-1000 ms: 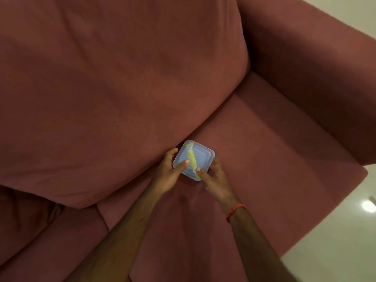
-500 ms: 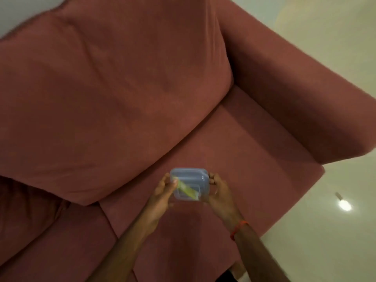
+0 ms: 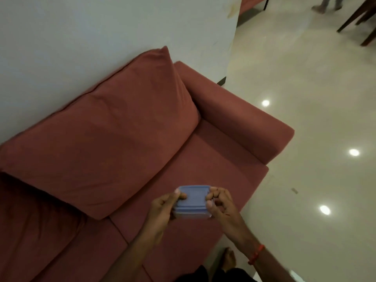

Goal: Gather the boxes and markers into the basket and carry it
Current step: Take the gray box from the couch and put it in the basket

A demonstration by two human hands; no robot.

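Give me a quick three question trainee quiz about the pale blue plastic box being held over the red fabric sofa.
1. True or false: only the left hand holds the pale blue lidded plastic box.
2. Which wrist wears the red thread bracelet? A left, B right, C both.
3. Is the basket visible anywhere near the red fabric sofa?
Key: 1 false, the right hand grips it too. 2 B. 3 No.
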